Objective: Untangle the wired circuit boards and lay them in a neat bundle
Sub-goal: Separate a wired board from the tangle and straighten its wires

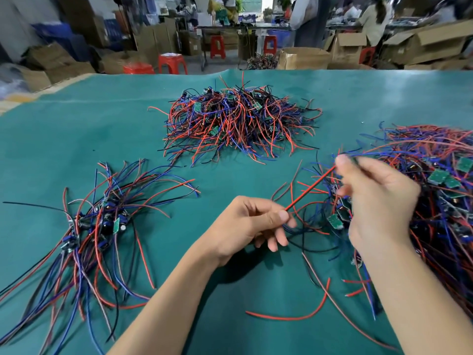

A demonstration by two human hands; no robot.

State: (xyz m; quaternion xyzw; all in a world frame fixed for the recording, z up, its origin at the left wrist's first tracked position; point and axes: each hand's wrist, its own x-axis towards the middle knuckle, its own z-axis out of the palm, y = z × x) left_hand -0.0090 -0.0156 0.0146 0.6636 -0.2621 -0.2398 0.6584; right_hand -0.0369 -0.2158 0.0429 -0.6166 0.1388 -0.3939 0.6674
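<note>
My left hand [256, 224] pinches the near end of a straight red wire [311, 188] between thumb and forefinger. That wire runs up and right to my right hand [376, 198], whose fingertips pinch its far end beside a blue wire. A small green circuit board [335, 222] hangs just left of my right wrist. A big tangle of red, blue and black wired boards [440, 190] lies under and right of my right hand. On the left lies a sorted bundle [97, 226], its boards together and its wires fanned out.
A third tangled heap [235, 121] sits at the centre back of the green table mat [128, 119]. A loose red wire [302, 313] curves on the mat near my right forearm. Beyond the table stand red stools [172, 63], cardboard boxes [302, 57] and people at benches.
</note>
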